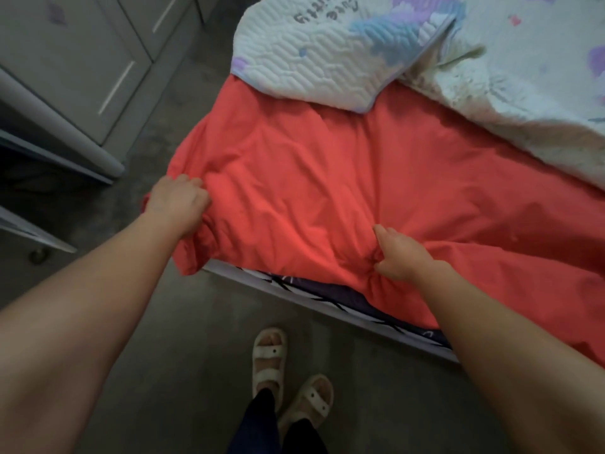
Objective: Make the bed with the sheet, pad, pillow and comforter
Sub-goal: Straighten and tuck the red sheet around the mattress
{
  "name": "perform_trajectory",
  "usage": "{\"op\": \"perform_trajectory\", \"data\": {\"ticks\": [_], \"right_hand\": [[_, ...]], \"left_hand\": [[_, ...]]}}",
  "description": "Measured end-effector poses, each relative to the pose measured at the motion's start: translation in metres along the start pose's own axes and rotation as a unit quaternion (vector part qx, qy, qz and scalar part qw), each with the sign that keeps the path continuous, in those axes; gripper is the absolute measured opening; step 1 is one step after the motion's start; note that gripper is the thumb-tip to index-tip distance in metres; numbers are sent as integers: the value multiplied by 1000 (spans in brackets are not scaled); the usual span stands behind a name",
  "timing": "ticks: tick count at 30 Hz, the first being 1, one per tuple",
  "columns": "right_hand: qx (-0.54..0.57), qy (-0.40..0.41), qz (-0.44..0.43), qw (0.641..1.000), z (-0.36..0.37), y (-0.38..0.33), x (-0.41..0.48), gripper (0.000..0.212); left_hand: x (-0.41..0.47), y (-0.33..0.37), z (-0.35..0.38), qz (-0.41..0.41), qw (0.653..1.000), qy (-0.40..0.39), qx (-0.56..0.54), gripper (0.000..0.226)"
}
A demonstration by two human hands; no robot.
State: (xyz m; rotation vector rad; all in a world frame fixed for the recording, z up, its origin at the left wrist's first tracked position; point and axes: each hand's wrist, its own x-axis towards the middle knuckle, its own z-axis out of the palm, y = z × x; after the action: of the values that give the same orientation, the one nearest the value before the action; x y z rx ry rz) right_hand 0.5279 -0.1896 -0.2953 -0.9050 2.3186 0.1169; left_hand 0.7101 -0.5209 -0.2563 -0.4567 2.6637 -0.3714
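Coral sheet edge in left fingers, right fingers

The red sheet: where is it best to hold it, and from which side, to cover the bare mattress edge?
Grip the red sheet at its near hem, coming from the floor side, where it bunches short of the dark mattress edge. The left hand grips the hanging corner; the right hand pinches a fold along it.

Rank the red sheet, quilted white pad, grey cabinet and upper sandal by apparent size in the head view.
1. red sheet
2. quilted white pad and grey cabinet: roughly alike, both cut off by the frame
3. upper sandal
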Motion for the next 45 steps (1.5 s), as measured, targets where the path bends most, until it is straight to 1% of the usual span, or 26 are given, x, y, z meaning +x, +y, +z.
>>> {"op": "perform_trajectory", "data": {"ticks": [3, 5, 8, 10, 12, 14, 16, 17, 20, 22, 23, 24, 27, 29, 32, 34, 36, 37, 38, 39, 40, 41, 42, 43, 44, 45], "right_hand": [[8, -13, -2, 1000, -5, -2, -1, 74], [14, -14, -12, 1000, -6, -2, -5, 84], [28, 5, -46, 999, -6, 6, -20, 93], [31, 27, -66, 997, -6, 14, -31, 92], [34, 52, -65, 996, -4, 33, -47, 91], [45, 70, -48, 995, 1, 53, -62, 88], [46, 78, -19, 996, 10, 78, -79, 83], [43, 85, -9, 995, 14, 88, -87, 79], [16, 125, 18, 992, 28, 114, -114, 57], [-2, 146, 44, 988, 40, 132, -131, 43], [-6, 148, 45, 988, 46, 137, -137, 37], [-3, 148, 47, 988, 52, 140, -142, 33], [34, 157, 63, 985, 69, 145, -150, 20], [53, 161, 75, 983, 77, 144, -151, 14], [74, 160, 78, 981, 76, 138, -147, 15], [95, 155, 95, 979, 70, 136, -141, 20], [146, 131, 134, 971, 67, 135, -131, 23], [205, 117, 160, 959, 66, 134, -126, 24], [294, 104, 189, 931, 66, 134, -121, 25], [406, 99, 216, 883, 65, 132, -116, 26], [525, 102, 236, 811, 62, 131, -111, 31], [632, 112, 244, 727, 58, 130, -107, 32], [716, 124, 245, 642, 53, 129, -102, 28], [781, 136, 237, 561, 47, 129, -97, 21], [827, 149, 227, 492, 40, 130, -92, 14], [861, 164, 216, 430, 32, 131, -87, 11]], "left_hand": [[-5, 11, -16, -1, 999, -21, -25, 30], [-6, 30, -28, 22, 997, -20, -71, 36], [-5, 80, -46, 94, 984, 20, -149, 42], [-6, 118, -55, 146, 969, 38, -196, 43], [-5, 161, -63, 202, 955, 46, -211, 43], [-5, 200, -67, 248, 945, 43, -209, 50], [-4, 235, -69, 285, 938, 37, -195, 62], [-4, 248, -68, 291, 940, 29, -177, 69], [0, 273, -59, 262, 959, -7, -106, 95], [7, 286, -56, 239, 969, -17, -67, 106], [11, 288, -55, 227, 972, -12, -56, 104], [14, 290, -57, 220, 974, 0, -51, 96], [23, 300, -62, 216, 974, 44, -56, 66], [30, 304, -68, 217, 972, 54, -65, 58], [44, 301, -86, 212, 970, 78, -87, 50], [56, 296, -104, 184, 973, 88, -108, 39], [68, 291, -122, 143, 973, 105, -145, 30], [75, 288, -129, 124, 973, 110, -163, 27], [82, 285, -137, 106, 972, 109, -177, 25], [90, 283, -144, 91, 973, 102, -188, 26], [96, 280, -150, 79, 974, 89, -195, 28], [102, 278, -156, 74, 974, 71, -200, 32], [107, 276, -160, 78, 975, 50, -203, 33], [109, 274, -163, 89, 974, 26, -206, 34], [110, 272, -164, 101, 972, 1, -213, 32], [111, 271, -165, 113, 968, -21, -223, 28]]}}
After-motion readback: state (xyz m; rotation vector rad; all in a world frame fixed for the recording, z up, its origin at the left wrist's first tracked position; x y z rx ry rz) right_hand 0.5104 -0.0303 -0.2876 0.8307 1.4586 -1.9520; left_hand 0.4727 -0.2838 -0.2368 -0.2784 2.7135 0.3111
